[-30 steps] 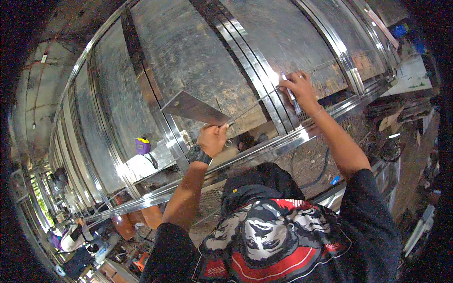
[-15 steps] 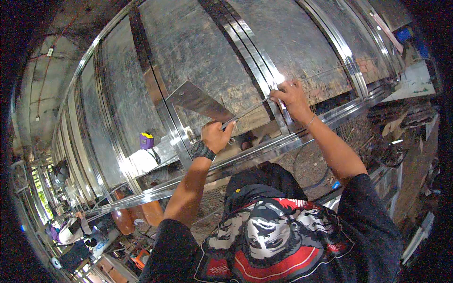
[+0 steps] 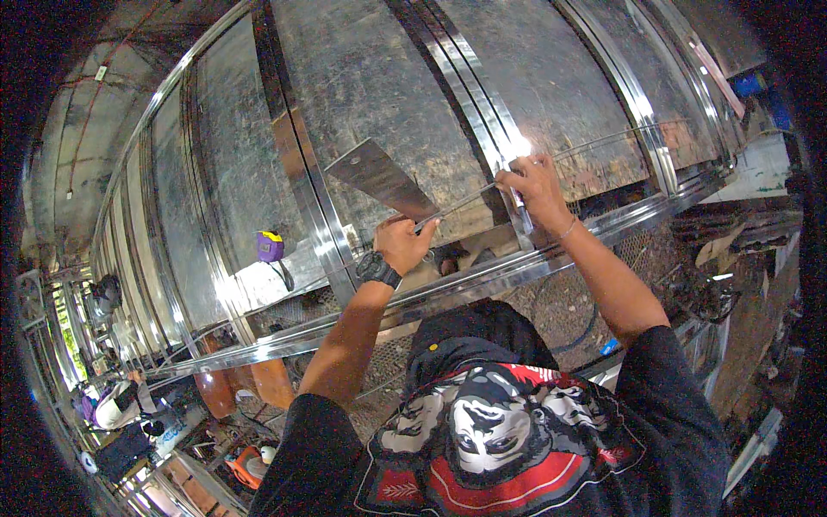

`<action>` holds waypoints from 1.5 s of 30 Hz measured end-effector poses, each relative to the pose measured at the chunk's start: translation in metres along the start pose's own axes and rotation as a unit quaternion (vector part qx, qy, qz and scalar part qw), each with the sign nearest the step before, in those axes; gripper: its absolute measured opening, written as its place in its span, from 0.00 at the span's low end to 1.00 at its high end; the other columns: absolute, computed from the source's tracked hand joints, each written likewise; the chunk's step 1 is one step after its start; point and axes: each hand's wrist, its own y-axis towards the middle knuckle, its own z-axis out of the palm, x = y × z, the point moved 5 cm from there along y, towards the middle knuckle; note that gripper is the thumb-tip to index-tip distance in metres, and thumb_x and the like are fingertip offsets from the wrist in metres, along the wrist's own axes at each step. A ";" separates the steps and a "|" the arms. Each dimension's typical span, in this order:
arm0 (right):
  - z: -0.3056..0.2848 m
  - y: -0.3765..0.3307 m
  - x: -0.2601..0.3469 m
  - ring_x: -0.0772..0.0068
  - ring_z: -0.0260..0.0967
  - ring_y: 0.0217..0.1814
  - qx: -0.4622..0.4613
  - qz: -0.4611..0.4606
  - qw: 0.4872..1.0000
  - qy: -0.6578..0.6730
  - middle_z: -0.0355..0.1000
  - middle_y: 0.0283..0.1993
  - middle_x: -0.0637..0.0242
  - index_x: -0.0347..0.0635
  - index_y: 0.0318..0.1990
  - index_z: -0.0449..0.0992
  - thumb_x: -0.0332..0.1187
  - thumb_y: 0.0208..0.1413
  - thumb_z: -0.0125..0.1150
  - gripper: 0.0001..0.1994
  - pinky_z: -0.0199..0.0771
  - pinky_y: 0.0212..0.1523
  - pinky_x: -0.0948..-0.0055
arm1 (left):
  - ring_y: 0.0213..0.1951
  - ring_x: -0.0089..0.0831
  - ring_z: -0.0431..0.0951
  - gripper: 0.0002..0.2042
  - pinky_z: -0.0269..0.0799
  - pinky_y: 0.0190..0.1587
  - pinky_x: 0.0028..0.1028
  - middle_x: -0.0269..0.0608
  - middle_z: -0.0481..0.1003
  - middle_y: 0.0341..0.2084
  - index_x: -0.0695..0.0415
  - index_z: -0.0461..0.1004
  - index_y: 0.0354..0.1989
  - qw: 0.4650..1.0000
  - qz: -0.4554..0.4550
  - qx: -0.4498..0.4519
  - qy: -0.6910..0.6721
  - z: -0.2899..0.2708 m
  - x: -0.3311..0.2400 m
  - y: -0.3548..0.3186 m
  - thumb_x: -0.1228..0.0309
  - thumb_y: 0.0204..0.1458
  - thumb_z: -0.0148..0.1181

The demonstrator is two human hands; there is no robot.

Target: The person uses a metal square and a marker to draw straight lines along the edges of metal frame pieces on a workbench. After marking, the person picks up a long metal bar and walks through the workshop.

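A thin metal rod (image 3: 465, 203) runs slantwise from my left hand to my right hand and onward to the far right. My left hand (image 3: 403, 245), with a black watch on its wrist, is closed round the rod's near end. A flat metal plate (image 3: 379, 177) with a hole near its far end lies slantwise beside that hand; whether my fingers touch it I cannot tell. With thumb and fingers closed, my right hand (image 3: 538, 191) grips the rod above a shiny metal tube (image 3: 482, 112). A slim pale object, perhaps a pen, shows under that hand.
Shiny metal tubes cross a worn dark sheet (image 3: 362, 77), and a long front rail (image 3: 465, 289) runs before me. A purple and yellow tape measure (image 3: 270, 246) rests on the left. Orange-brown containers (image 3: 250, 383) stand below the rail; clutter lies at lower left.
The view has shifted slightly, so the tubes, plate and tape measure appear a little farther right. Both hands keep their grip on the rod.
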 end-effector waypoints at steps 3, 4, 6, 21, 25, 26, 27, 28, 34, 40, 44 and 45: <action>-0.001 0.001 0.003 0.60 0.72 0.45 0.009 0.000 1.000 -0.010 0.72 0.38 0.65 0.55 0.43 0.81 0.29 0.54 0.61 0.10 0.61 0.56 0.52 | 0.18 0.52 0.73 0.30 0.66 0.22 0.44 0.52 0.71 0.13 0.61 0.69 0.11 1.000 -0.020 0.016 0.003 -0.003 -0.003 0.000 0.48 0.52 0.69; -0.001 0.001 0.002 0.60 0.72 0.45 0.007 -0.001 1.000 -0.009 0.71 0.38 0.65 0.55 0.43 0.81 0.29 0.54 0.61 0.10 0.61 0.56 0.52 | 0.18 0.52 0.73 0.29 0.66 0.22 0.44 0.51 0.71 0.13 0.61 0.70 0.11 1.000 -0.020 0.016 0.000 -0.004 -0.004 0.000 0.49 0.52 0.68; 0.001 0.001 0.001 0.60 0.72 0.45 0.004 -0.002 1.000 -0.007 0.71 0.39 0.66 0.55 0.43 0.81 0.29 0.54 0.61 0.10 0.61 0.56 0.52 | 0.18 0.52 0.74 0.29 0.67 0.23 0.44 0.51 0.72 0.14 0.61 0.70 0.12 1.000 -0.020 0.016 -0.009 -0.006 -0.007 0.000 0.49 0.52 0.68; 0.004 0.003 0.000 0.61 0.72 0.45 -0.006 -0.006 1.000 -0.012 0.73 0.38 0.66 0.50 0.41 0.83 0.34 0.50 0.71 0.10 0.62 0.57 0.55 | 0.19 0.53 0.72 0.28 0.65 0.24 0.46 0.52 0.71 0.14 0.62 0.71 0.10 0.998 0.030 -0.003 -0.046 0.004 0.002 -0.001 0.53 0.54 0.68; 0.005 0.003 -0.001 0.61 0.72 0.46 0.019 0.000 1.000 -0.011 0.73 0.39 0.65 0.50 0.42 0.83 0.34 0.52 0.70 0.10 0.62 0.57 0.55 | 0.18 0.52 0.71 0.28 0.65 0.23 0.46 0.51 0.71 0.14 0.61 0.70 0.10 0.998 0.056 -0.022 -0.033 0.004 0.003 -0.002 0.54 0.54 0.69; 0.005 0.002 -0.002 0.60 0.72 0.46 0.024 -0.002 1.000 -0.014 0.73 0.39 0.65 0.50 0.42 0.83 0.34 0.52 0.69 0.10 0.62 0.57 0.55 | 0.18 0.52 0.71 0.27 0.65 0.23 0.46 0.51 0.71 0.14 0.61 0.70 0.10 0.997 0.062 -0.029 -0.032 0.004 0.003 -0.003 0.54 0.53 0.69; 0.006 0.001 -0.003 0.60 0.72 0.46 0.028 -0.003 0.999 -0.017 0.73 0.40 0.65 0.50 0.43 0.83 0.34 0.52 0.69 0.10 0.62 0.57 0.55 | 0.18 0.52 0.71 0.27 0.65 0.23 0.45 0.51 0.71 0.13 0.61 0.70 0.09 0.997 0.066 -0.040 -0.027 0.003 0.002 -0.004 0.54 0.53 0.69; 0.006 0.002 -0.003 0.60 0.72 0.47 0.030 -0.005 0.999 -0.018 0.73 0.40 0.65 0.50 0.43 0.83 0.34 0.52 0.69 0.11 0.62 0.57 0.55 | 0.18 0.51 0.72 0.27 0.65 0.23 0.45 0.51 0.71 0.13 0.60 0.70 0.09 0.996 0.069 -0.052 -0.022 0.004 0.002 -0.006 0.54 0.53 0.69; 0.000 0.007 0.001 0.59 0.71 0.49 0.038 -0.010 0.999 -0.007 0.73 0.42 0.64 0.51 0.46 0.82 0.32 0.52 0.67 0.13 0.61 0.59 0.54 | 0.16 0.50 0.71 0.29 0.64 0.21 0.45 0.51 0.70 0.11 0.58 0.69 0.06 0.988 0.111 -0.099 -0.046 0.007 0.004 -0.005 0.54 0.54 0.68; -0.031 0.037 0.024 0.66 0.73 0.44 -0.017 0.055 0.991 0.120 0.76 0.41 0.63 0.48 0.46 0.82 0.35 0.61 0.66 0.09 0.67 0.51 0.64 | 0.24 0.50 0.78 0.19 0.71 0.28 0.46 0.49 0.76 0.19 0.55 0.78 0.18 0.999 0.028 0.045 -0.004 -0.005 -0.010 -0.003 0.57 0.57 0.64; -0.005 0.052 0.024 0.74 0.71 0.33 0.097 0.256 0.884 0.378 0.76 0.31 0.68 0.43 0.39 0.81 0.44 0.66 0.63 0.14 0.70 0.36 0.71 | 0.31 0.49 0.81 0.10 0.76 0.36 0.44 0.44 0.81 0.28 0.52 0.83 0.34 0.997 0.072 0.009 -0.020 0.002 -0.009 -0.004 0.60 0.57 0.62; 0.008 0.055 0.021 0.74 0.71 0.30 0.162 0.310 0.846 0.402 0.76 0.28 0.69 0.41 0.37 0.80 0.47 0.67 0.62 0.17 0.70 0.33 0.71 | 0.33 0.48 0.81 0.09 0.76 0.38 0.43 0.43 0.82 0.30 0.52 0.83 0.35 0.997 0.068 0.005 -0.040 0.006 -0.004 -0.005 0.61 0.57 0.61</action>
